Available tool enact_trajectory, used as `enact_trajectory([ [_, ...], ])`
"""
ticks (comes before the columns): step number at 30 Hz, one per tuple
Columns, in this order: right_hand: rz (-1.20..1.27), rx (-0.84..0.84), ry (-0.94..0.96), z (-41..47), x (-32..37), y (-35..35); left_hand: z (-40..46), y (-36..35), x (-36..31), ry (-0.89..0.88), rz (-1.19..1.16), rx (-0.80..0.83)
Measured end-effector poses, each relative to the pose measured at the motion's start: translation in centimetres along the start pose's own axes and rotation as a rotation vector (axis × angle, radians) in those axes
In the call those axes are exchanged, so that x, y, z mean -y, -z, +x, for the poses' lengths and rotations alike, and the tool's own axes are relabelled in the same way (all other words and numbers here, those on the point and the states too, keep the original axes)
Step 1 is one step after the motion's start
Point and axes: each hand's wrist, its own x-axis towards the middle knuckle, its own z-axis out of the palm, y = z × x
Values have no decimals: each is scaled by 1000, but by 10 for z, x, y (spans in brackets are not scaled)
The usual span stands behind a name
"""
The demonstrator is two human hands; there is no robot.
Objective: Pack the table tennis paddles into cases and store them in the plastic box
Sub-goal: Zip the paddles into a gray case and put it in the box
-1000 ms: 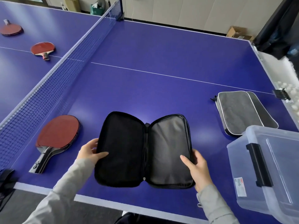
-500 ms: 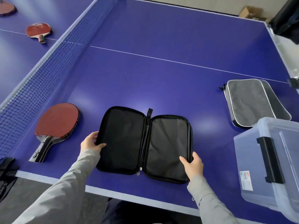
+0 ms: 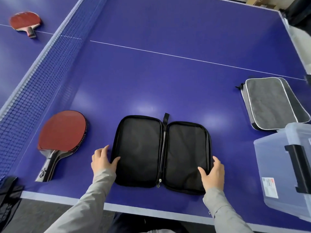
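A black case (image 3: pixel 162 153) lies unzipped and spread flat on the blue worktop (image 3: pixel 151 73), low in the centre of the frame. The left hand (image 3: pixel 102 159) grips its left edge, thumb lying over the rim onto the lining. The right hand (image 3: pixel 212 173) holds the right edge the same way, thumb on the inner panel. Just left of the case lies a red paddle (image 3: pixel 63 135), handle toward the near edge (a second red paddle (image 3: pixel 25 21) sits beyond the net (image 3: pixel 33 86), upper left). A closed grey case (image 3: pixel 273 102) rests at the right, touching or just behind the clear plastic box (image 3: pixel 276 174) in the lower right.
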Motion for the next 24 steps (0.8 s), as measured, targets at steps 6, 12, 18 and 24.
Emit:
enact_trajectory([
  [6,-235,31,106,-8,4,4,3,14,13,-98,33,36],
  [12,-361,72,124,-17,8,7,9,63,57,-160,76,-211],
  [18,-380,64,116,-20,17,4,25,109,112,113,74,-379],
  [24,-444,90,115,-22,23,5,40,114,137,266,80,-171],
])
